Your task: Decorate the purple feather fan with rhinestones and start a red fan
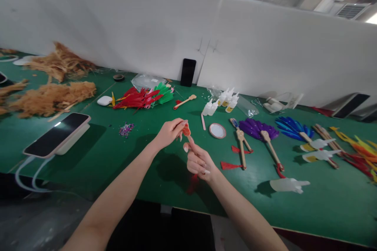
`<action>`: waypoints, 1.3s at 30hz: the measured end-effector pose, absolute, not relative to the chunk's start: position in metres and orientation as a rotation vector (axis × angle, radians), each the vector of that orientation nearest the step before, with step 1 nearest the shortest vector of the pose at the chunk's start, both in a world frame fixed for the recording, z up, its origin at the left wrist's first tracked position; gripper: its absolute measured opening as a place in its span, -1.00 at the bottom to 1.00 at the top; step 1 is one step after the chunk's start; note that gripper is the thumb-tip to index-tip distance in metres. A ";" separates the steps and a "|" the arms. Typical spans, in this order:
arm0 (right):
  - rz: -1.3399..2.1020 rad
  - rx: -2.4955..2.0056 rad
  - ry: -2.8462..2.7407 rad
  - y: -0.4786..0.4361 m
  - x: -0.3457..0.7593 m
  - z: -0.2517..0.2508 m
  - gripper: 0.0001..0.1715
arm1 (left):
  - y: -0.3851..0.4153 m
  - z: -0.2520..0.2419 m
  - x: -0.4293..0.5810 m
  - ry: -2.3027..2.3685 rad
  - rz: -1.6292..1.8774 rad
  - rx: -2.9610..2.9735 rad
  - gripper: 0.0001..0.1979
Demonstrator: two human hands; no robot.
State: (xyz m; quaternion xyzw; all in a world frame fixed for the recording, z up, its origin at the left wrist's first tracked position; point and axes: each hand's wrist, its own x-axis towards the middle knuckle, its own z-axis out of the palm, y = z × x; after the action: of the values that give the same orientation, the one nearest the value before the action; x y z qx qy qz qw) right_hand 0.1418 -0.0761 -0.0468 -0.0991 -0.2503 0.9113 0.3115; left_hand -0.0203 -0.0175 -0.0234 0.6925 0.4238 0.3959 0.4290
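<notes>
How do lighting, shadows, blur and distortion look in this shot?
Head view: soft shadows on the green table below the left hand and right hand; a small glint on the front-left phone; red tassel blurred; wide-angle stretching toward the edges; pixelated patch at top left.

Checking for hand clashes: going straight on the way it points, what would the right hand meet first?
Probably the left hand, which is just ahead, by the small orange-topped piece in the right hand. Depth is hard to judge from one view.
</notes>
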 end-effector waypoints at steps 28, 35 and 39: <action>1.999 -0.806 -1.046 -0.080 0.129 -0.040 -0.43 | -0.017 -0.024 -0.027 1.321 1.159 2.289 -0.69; 1.942 -0.896 -1.170 -0.080 0.128 -0.035 -0.42 | -0.014 -0.024 -0.031 1.315 1.240 2.577 -0.65; 1.931 -0.913 -1.178 -0.080 0.129 -0.034 -0.42 | -0.013 -0.024 -0.029 1.312 1.255 2.543 -0.66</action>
State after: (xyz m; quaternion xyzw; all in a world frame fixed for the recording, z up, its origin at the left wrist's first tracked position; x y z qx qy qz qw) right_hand 0.1287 -0.0800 -0.0339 -0.3514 -0.4536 0.7433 0.3439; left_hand -0.0289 -0.0134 -0.0242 0.8139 0.4198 0.4016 0.0086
